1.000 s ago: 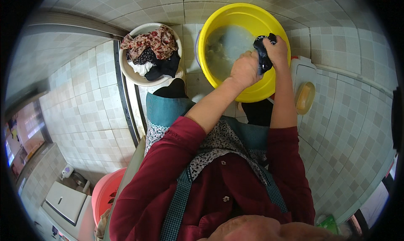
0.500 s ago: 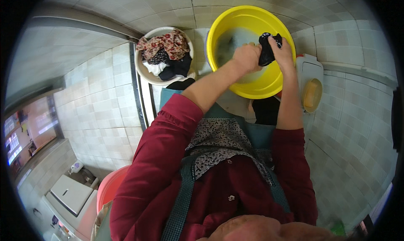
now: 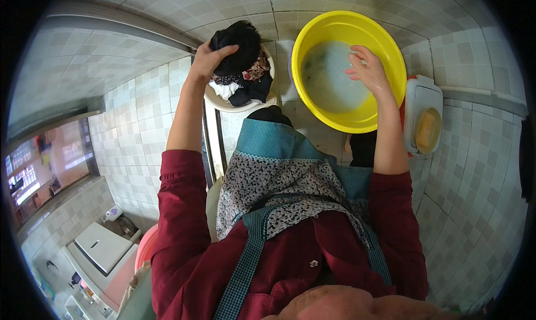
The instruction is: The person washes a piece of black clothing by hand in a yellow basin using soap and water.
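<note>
My left hand grips a bunched black garment above the white basin of laundry on the left. Beneath it in that basin lie a red-flowered cloth, a white piece and dark clothes. Over the right part of the large yellow basin, my right hand is held with its fingers apart and nothing in them. Cloudy, greyish water fills the bottom of the yellow basin, and a dark patch shows at its left side.
To the right of the yellow basin stands a white box-like thing, with a bar of soap in an oval dish on it. A tiled wall runs behind the basins. At the lower left are a pink tub and a white-lidded container.
Both hands were together over the yellow basin, holding a black item. Now my left hand is over the white basin with a black garment, and my right hand has opened.
</note>
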Tool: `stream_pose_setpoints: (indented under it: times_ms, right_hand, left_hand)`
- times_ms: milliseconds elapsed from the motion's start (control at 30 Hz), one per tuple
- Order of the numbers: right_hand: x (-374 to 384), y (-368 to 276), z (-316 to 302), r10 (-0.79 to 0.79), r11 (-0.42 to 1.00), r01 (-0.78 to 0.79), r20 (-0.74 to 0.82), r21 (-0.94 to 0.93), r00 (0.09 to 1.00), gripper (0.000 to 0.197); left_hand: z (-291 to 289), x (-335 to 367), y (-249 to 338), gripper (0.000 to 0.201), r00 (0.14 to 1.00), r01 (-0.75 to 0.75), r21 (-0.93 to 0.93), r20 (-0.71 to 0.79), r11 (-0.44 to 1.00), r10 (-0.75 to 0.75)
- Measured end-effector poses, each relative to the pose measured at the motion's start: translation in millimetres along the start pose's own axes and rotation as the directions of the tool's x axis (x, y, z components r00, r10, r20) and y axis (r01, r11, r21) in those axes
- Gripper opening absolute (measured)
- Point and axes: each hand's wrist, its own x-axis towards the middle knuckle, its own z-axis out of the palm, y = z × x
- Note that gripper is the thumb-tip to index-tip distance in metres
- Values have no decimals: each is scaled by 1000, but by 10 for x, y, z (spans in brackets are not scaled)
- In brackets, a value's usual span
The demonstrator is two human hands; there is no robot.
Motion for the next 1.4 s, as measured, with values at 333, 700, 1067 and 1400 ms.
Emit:
stream_pose_setpoints:
  times_ms: [333,700,1067,1400]
  right_hand:
    - [48,145,74,130,965,-107,84,-241,988,35]
    - [183,210,79,143,921,-94,104,-378,984,30]
    - [298,746,-56,197,855,-114,113,-506,974,34]
    - [1193,1469,600,139,413,91,161,-906,977,62]
  left_hand:
    - [150,459,-2011,81,997,-56,797,9,601,81]
    - [226,1106,-1797,66,992,-66,953,30,295,127]
    - [245,1299,-1778,68,994,-89,965,101,247,-39]
    - [259,926,-1696,46,933,-173,868,-6,465,359]
